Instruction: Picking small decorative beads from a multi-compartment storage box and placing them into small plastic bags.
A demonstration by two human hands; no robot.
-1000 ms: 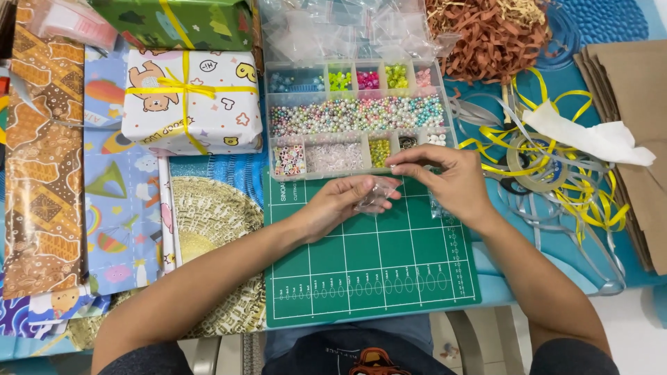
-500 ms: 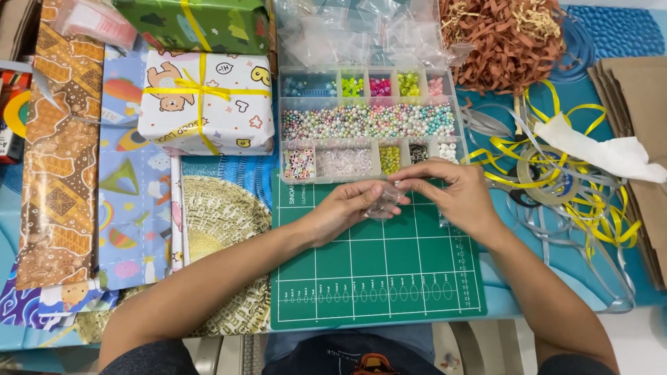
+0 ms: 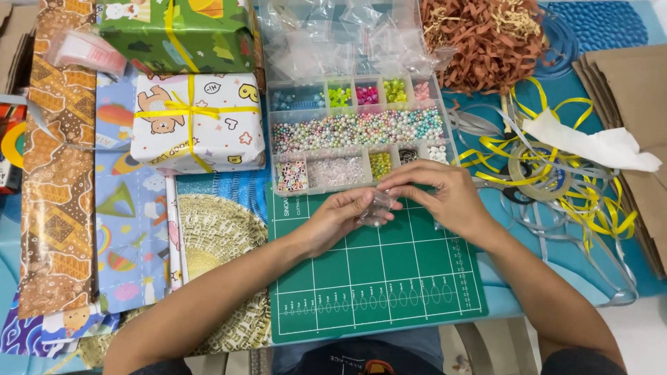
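Note:
Both hands meet over the far edge of a green cutting mat (image 3: 375, 278). My left hand (image 3: 337, 219) and my right hand (image 3: 441, 194) pinch a small clear plastic bag (image 3: 377, 207) between their fingertips. Just beyond the hands sits a clear compartment box of beads (image 3: 358, 132), with pastel pearls in the middle row and small bright beads in the smaller cells. What is inside the little bag cannot be made out.
A white wrapped gift with yellow ribbon (image 3: 198, 121) and a green wrapped gift (image 3: 177, 31) lie at left. Clear bags (image 3: 333, 38), brown paper shreds (image 3: 483, 38), yellow and silver ribbons (image 3: 556, 173), brown paper bags (image 3: 636, 111) and patterned wrapping sheets (image 3: 55, 173) surround the mat.
Both hands stay joined on the small clear bag at the mat's far edge, with only slight finger shifts. The camera view has drifted a little.

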